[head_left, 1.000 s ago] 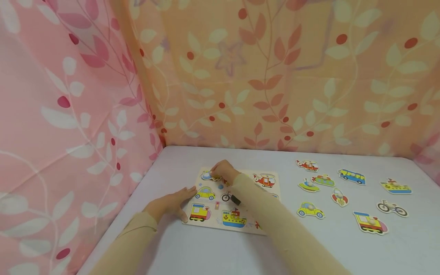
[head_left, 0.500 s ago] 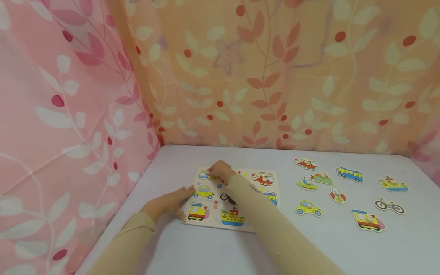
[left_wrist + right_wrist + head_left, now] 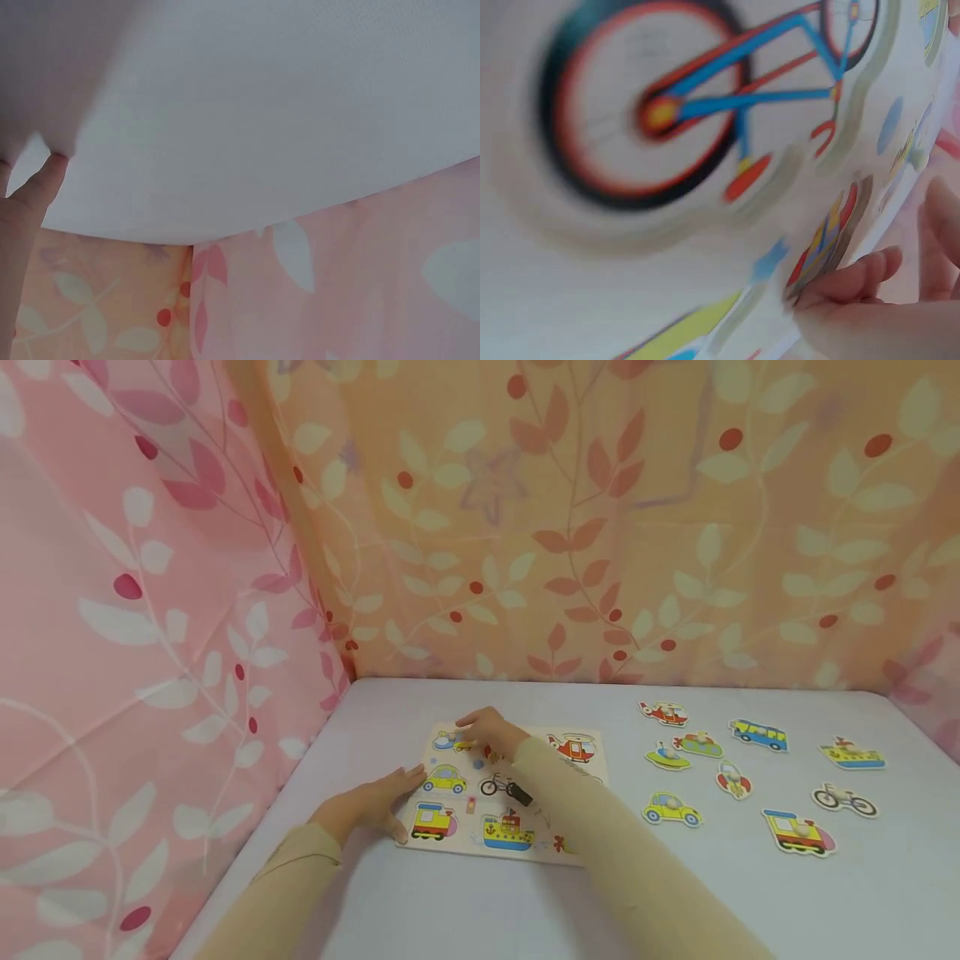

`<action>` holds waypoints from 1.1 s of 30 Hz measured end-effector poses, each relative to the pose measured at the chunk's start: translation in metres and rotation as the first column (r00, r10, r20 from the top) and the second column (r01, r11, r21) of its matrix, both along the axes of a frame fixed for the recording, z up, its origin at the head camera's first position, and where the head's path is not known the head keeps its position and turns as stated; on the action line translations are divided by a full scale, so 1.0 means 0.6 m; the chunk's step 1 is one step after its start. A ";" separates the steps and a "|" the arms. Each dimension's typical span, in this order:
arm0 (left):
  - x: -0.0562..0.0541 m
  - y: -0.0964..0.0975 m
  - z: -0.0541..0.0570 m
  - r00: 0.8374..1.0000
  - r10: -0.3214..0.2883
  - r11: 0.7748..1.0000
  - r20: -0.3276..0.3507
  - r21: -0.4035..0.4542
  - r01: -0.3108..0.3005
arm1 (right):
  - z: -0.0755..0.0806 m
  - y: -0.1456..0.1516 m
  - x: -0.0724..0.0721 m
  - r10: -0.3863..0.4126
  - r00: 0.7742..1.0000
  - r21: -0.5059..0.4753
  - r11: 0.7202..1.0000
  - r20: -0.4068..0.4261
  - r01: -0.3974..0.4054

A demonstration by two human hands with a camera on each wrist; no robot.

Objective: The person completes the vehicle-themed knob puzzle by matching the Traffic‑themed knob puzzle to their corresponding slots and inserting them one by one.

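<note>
A wooden puzzle board point(image 3: 470, 837) with vehicle pictures lies on the table. My left hand point(image 3: 371, 802) rests at its left edge, fingers spread; one finger point(image 3: 34, 202) shows in the left wrist view. Over the board's upper left is my right hand point(image 3: 493, 733), its fingers loosely bent and holding nothing that I can see. Beside the fingertips, a blue and yellow knobbed puzzle piece point(image 3: 447, 741) sits at the top left corner; its kind is unclear. In the right wrist view, the bicycle picture point(image 3: 705, 105) is close, with the right hand point(image 3: 885, 300) at the lower right.
Loose knobbed pieces lie right of the board: helicopter point(image 3: 664, 713), bus point(image 3: 759, 734), submarine point(image 3: 699, 744), flying saucer point(image 3: 667, 757), rocket point(image 3: 732, 780), car point(image 3: 672, 809), ship point(image 3: 852, 753), bicycle point(image 3: 845, 800) and train point(image 3: 798, 833). Patterned curtains point(image 3: 450, 527) enclose the table.
My right hand moved the blue and yellow piece down into the board's top left corner, then its fingers came off it, slightly rightward. The left hand stayed at the board's edge.
</note>
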State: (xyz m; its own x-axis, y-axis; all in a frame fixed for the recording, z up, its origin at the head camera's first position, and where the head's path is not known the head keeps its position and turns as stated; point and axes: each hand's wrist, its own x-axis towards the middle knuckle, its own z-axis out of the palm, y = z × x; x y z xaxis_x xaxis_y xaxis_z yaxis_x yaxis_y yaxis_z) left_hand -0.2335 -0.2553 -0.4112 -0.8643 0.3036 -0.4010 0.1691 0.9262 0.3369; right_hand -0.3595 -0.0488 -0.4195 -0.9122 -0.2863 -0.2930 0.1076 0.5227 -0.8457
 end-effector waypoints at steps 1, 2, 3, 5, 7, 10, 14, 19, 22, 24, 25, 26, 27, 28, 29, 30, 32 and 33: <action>0.000 0.000 -0.001 1.000 0.004 1.000 0.001 0.003 -0.004 | 0.000 0.004 0.000 -0.010 1.000 -0.024 1.000 -0.004 0.010; 0.000 0.000 -0.002 1.000 0.003 1.000 0.001 0.006 -0.003 | 0.002 0.009 0.000 -0.020 1.000 -0.045 0.999 -0.002 0.020; 0.000 0.000 -0.002 1.000 0.006 1.000 0.002 0.008 -0.006 | 0.004 0.014 0.001 -0.028 1.000 -0.056 0.998 -0.003 0.028; 0.000 0.000 -0.004 1.000 0.012 1.000 0.004 0.010 -0.012 | 0.011 0.025 0.004 -0.039 0.999 -0.070 0.997 -0.001 0.039; -0.001 -0.001 -0.005 1.000 0.016 1.000 0.003 0.009 -0.016 | 0.022 0.038 0.008 -0.045 0.999 -0.079 0.996 0.002 0.045; -0.002 -0.003 -0.004 1.000 0.020 1.000 -0.006 0.014 -0.020 | 0.040 0.059 0.016 -0.031 0.999 -0.066 0.997 -0.032 0.029; -0.003 -0.004 -0.002 1.000 0.009 1.000 -0.012 0.022 -0.008 | 0.060 0.090 0.025 -0.004 0.998 -0.071 0.997 -0.058 0.000; -0.002 -0.004 -0.004 1.000 -0.006 1.000 -0.009 0.027 0.006 | 0.075 0.132 0.030 0.001 0.999 -0.110 0.994 -0.035 -0.005; -0.002 -0.003 -0.007 1.000 0.000 1.000 -0.009 0.027 0.000 | 0.083 0.154 0.031 -0.009 1.000 -0.108 0.994 -0.030 0.005; -0.002 -0.002 -0.008 1.000 0.004 1.000 -0.009 0.026 -0.004 | 0.091 0.166 0.031 -0.013 0.999 -0.102 0.995 -0.037 0.009; -0.002 -0.002 -0.009 1.000 0.002 1.000 -0.011 0.022 -0.002 | 0.095 0.171 0.031 -0.010 0.999 -0.101 0.995 -0.046 0.005; -0.002 -0.002 -0.010 1.000 0.006 1.000 -0.013 0.019 -0.006 | 0.099 0.176 0.031 -0.014 0.999 -0.101 0.995 -0.045 0.009; -0.002 -0.002 -0.010 1.000 0.005 1.000 -0.014 0.017 -0.005 | 0.104 0.180 0.032 -0.017 0.999 -0.091 0.996 -0.044 0.013; -0.002 -0.002 -0.009 1.000 0.005 1.000 -0.014 0.017 -0.005 | 0.108 0.185 0.034 -0.012 0.999 -0.081 0.997 -0.044 0.008; -0.002 -0.002 -0.008 1.000 0.005 1.000 -0.015 0.015 -0.005 | 0.112 0.190 0.035 -0.008 0.999 -0.074 0.997 -0.050 0.004; -0.002 -0.001 -0.008 1.000 0.006 1.000 -0.015 0.016 -0.005 | 0.115 0.195 0.037 -0.005 0.999 -0.066 0.998 -0.050 0.002; -0.002 -0.001 -0.007 1.000 0.008 1.000 -0.014 0.014 -0.008 | 0.118 0.204 0.040 -0.006 0.999 -0.067 0.998 -0.052 0.002; -0.002 0.000 -0.006 1.000 0.009 1.000 -0.013 0.012 -0.008 | 0.119 0.209 0.041 -0.005 0.998 -0.065 0.998 -0.057 0.001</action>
